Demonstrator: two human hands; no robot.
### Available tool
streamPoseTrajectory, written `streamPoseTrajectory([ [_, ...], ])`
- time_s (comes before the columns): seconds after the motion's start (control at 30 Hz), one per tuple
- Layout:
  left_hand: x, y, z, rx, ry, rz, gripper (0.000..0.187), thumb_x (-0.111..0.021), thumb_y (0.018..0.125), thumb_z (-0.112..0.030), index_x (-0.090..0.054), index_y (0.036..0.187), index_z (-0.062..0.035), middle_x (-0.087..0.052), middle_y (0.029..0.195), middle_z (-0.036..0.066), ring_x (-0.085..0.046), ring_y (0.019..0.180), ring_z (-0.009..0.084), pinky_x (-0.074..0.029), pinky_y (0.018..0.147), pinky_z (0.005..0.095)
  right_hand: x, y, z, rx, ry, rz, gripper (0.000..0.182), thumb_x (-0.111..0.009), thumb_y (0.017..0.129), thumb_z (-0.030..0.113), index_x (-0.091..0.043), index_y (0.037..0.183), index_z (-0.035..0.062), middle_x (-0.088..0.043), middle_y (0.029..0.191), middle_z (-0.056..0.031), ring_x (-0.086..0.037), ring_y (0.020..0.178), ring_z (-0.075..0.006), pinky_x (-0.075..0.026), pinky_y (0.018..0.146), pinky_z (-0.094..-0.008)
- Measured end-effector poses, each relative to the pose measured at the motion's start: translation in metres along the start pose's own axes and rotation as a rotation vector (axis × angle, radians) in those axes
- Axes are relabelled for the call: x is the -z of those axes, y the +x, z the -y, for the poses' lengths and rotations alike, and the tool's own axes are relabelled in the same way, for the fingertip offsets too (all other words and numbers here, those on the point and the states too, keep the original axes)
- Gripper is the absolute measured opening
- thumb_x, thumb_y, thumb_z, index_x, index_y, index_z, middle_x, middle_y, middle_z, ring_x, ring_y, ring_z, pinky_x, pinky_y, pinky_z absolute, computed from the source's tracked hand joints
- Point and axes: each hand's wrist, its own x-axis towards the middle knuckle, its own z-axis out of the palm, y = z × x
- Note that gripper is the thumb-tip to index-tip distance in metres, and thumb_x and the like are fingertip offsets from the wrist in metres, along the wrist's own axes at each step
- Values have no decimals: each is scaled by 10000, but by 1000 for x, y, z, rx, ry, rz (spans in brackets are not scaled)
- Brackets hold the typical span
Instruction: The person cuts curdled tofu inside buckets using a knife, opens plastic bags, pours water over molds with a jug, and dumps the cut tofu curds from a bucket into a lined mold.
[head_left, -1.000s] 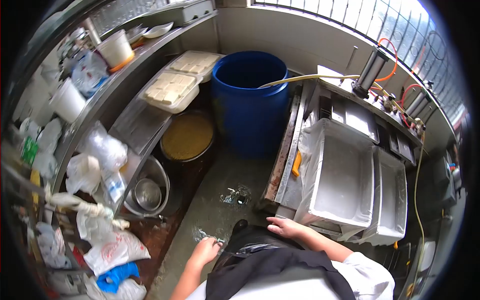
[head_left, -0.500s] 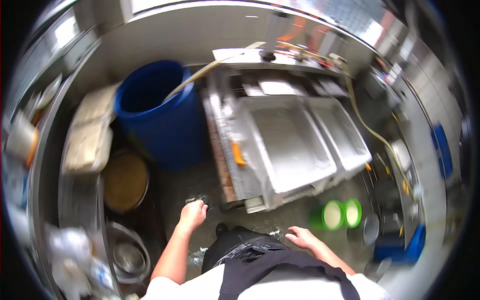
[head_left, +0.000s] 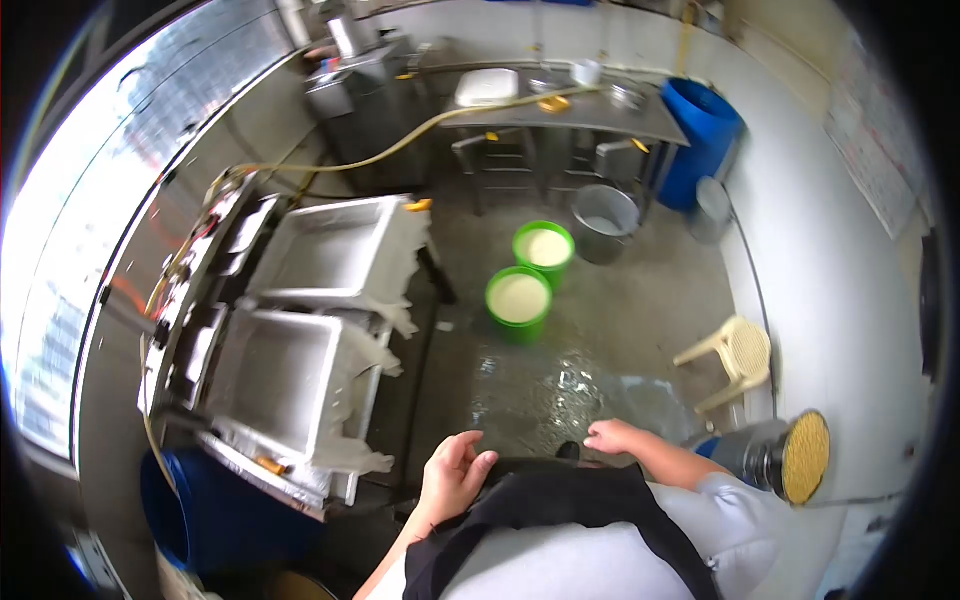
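Observation:
My left hand [head_left: 456, 474] hangs in front of my dark apron [head_left: 560, 497], thumb apart from loosely bent fingers, with nothing in it. On the other side, my right hand [head_left: 612, 437] is held low over the wet floor, fingers curled in and no object showing. Ahead of me two green buckets stand close together, a nearer bucket [head_left: 518, 320] and a farther bucket [head_left: 545, 262], both filled with a pale, creamy substance. Neither hand touches them. Left of my hands are two metal trays, a nearer tray [head_left: 265, 380] and a farther tray [head_left: 330, 250], with whitish cloth at their edges.
A grey bin [head_left: 604, 225] stands beyond the green buckets. Behind it is a metal table [head_left: 640, 118] with bowls, and a blue barrel [head_left: 690, 150] at its end. To the right are a cream stool [head_left: 745, 350] and a container of yellowish grains [head_left: 806, 458]. A hose [head_left: 400, 145] crosses the back.
My view has swung to the right, bringing the green buckets to the middle and the trays to the left. My left hand has loosened from a fist; my right hand's fingers have curled in.

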Motion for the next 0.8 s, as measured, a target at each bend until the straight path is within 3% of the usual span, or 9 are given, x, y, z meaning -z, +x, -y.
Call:
streamPoseTrajectory([
  [0.13, -85, 66, -5, -247, 221, 241, 312, -782, 923, -257, -715, 1108, -14, -639, 758, 110, -644, 703, 282, -539, 668, 392, 26, -29, -64, -89, 194, -149, 472, -692, 952, 460, -698, 1191, 54, -751, 1084, -189, -726, 1006, -346, -570, 866, -451],
  [0.23, -130, 105, -23, -68, 150, 295, 284, -775, 917, -268, -734, 1022, -7, -677, 775, 129, -678, 743, 313, -559, 701, 399, 55, -38, -101, -143, 218, -180, 468, -692, 958, 438, -692, 1206, 41, -752, 1094, -191, -728, 1015, -342, -570, 868, -435],
  [0.33, -160, 153, -43, -172, 250, 316, 266, -728, 931, -261, -734, 1016, -9, -698, 829, 171, -695, 798, 361, -559, 736, 439, 82, -47, -128, -113, 342, -312, 470, -699, 959, 418, -686, 1225, 31, -754, 1091, -193, -733, 1006, -321, -570, 869, -417],
  [0.4, -176, 183, -34, -133, 266, 359, 232, -697, 943, -235, -721, 1001, -11, -706, 880, 192, -696, 847, 387, -558, 771, 463, 106, -46, -136, -168, 461, -407, 461, -701, 964, 398, -681, 1240, 28, -759, 1070, -185, -734, 983, -300, -568, 862, -408],
  [0.47, -188, 215, -13, -263, 278, 367, 196, -670, 956, -200, -703, 1016, -17, -710, 928, 202, -692, 884, 403, -562, 810, 481, 126, -44, -144, -171, 451, -444, 419, -701, 975, 351, -678, 1232, 20, -763, 1051, -172, -736, 934, -288, -573, 822, -380],
  [0.53, -200, 248, 5, -137, 405, 440, 194, -628, 954, -109, -691, 1107, -7, -725, 987, 216, -689, 993, 423, -560, 871, 482, 140, -32, -158, -167, 659, -539, 379, -700, 983, 303, -677, 1221, 9, -761, 1044, -177, -737, 895, -290, -573, 776, -352],
  [0.67, -234, 330, 57, -78, 467, 497, 202, -592, 990, -188, -686, 1051, -20, -730, 961, 240, -706, 936, 436, -565, 840, 518, 162, -15, -207, -250, 644, -486, 375, -704, 965, 329, -691, 1209, 44, -750, 1039, -197, -733, 950, -340, -570, 829, -414],
  [0.73, -251, 380, 54, -86, 514, 520, 230, -570, 1008, -221, -682, 1022, -21, -731, 932, 253, -714, 895, 441, -568, 813, 532, 175, -11, -244, -174, 379, -480, 346, -710, 964, 306, -700, 1195, 50, -747, 1029, -188, -730, 941, -346, -570, 832, -418],
  [0.8, -266, 431, 38, -54, 625, 612, 299, -574, 1013, -292, -683, 952, -21, -733, 902, 236, -717, 865, 441, -570, 796, 531, 211, -18, -258, -231, 347, -450, 345, -714, 959, 307, -704, 1184, 46, -742, 1022, -186, -724, 926, -356, -567, 820, -423],
])
